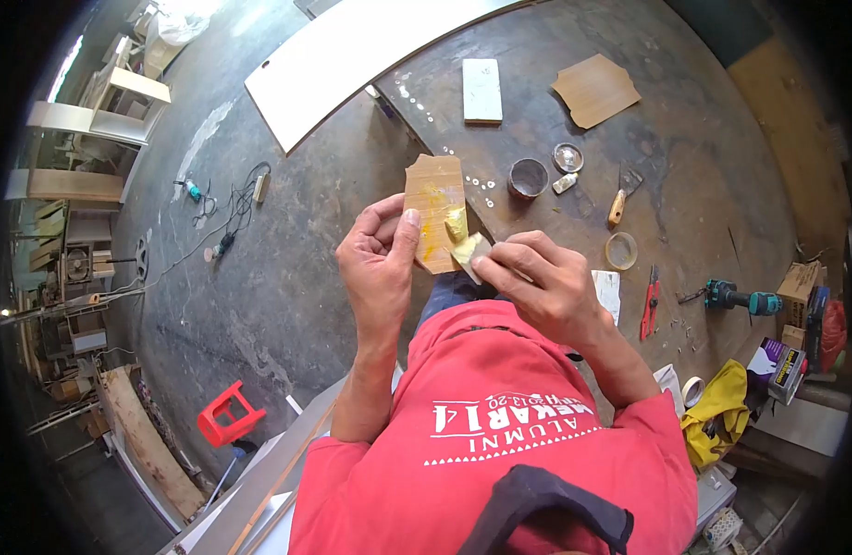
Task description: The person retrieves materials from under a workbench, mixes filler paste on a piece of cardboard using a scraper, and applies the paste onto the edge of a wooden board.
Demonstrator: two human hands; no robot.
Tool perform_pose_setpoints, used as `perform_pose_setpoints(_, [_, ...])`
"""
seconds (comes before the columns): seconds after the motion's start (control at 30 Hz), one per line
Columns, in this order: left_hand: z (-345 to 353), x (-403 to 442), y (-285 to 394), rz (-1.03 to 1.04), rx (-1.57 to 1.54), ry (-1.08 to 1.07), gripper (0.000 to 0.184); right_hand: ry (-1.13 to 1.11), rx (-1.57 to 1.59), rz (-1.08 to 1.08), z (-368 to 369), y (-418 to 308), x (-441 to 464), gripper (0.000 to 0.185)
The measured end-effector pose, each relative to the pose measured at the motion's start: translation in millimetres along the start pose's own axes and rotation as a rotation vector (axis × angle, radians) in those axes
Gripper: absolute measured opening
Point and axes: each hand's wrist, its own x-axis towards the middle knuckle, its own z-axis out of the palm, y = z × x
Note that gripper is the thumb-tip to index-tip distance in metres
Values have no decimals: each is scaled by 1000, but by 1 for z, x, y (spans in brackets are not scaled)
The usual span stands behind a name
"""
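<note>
My left hand (382, 254) holds a small wood-coloured board (432, 199) by its left edge, with the thumb on top. Yellow smears and a lump of pale yellow paste (456, 223) are on the board. Pinched in my right hand (540, 276) is a small flat scraper (479, 252), its edge coated with the paste and touching the board's lower right side. Right of the hands stand an open dark can (528, 178), a round lid (568, 158) and a small tube (565, 183).
A putty knife (619, 199), a tape ring (621, 251), red pliers (650, 305) and a teal drill (740, 299) lie at right. A white panel (343, 57) spans the top. At lower left is a red stool (230, 414); cables (236, 217) cross the floor.
</note>
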Motion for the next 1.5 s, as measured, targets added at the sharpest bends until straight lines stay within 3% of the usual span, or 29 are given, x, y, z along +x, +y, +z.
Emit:
perform_pose_setpoints(0.2, [5, -6, 5, 18, 49, 9, 24, 131, -15, -1, 0, 1, 2, 31])
perform_pose_setpoints(0.33, [3, -5, 6, 6, 67, 18, 23, -19, 37, -31, -3, 3, 3, 37])
perform_pose_setpoints(0.43, [7, -7, 7, -1, 41, 10, 22, 160, 16, 7, -3, 3, 7, 32])
perform_pose_setpoints(0.57, [5, -6, 1, 63, 81, 9, 25, -6, 68, 47, -1, 4, 3, 31])
perform_pose_setpoints(0.8, [9, -6, 7, 21, 27, -14, 21, 96, 23, 29, -1, 7, 9, 30])
perform_pose_setpoints(0.87, [8, -5, 3, 43, 49, -3, 21, 4, 87, 66, -8, 3, 8, 31])
perform_pose_setpoints(1.0, [9, -6, 0, 15, 91, -44, 20, 134, 1, 80, -3, 14, 14, 31])
perform_pose_setpoints(1.17, [11, -7, 0, 97, 109, -36, 20, 63, 10, 88, 7, 18, 15, 30])
perform_pose_setpoints(1.37, [6, -5, -6, 40, 131, -18, 20, -42, 75, 65, 7, 13, 7, 26])
perform_pose_setpoints(1.43, [6, -1, -6, 20, 106, -21, 20, -216, 121, 72, 1, 14, 6, 23])
perform_pose_setpoints(1.5, [4, 4, -6, 0, 80, -20, 20, -142, 234, 145, -5, 24, 2, 22])
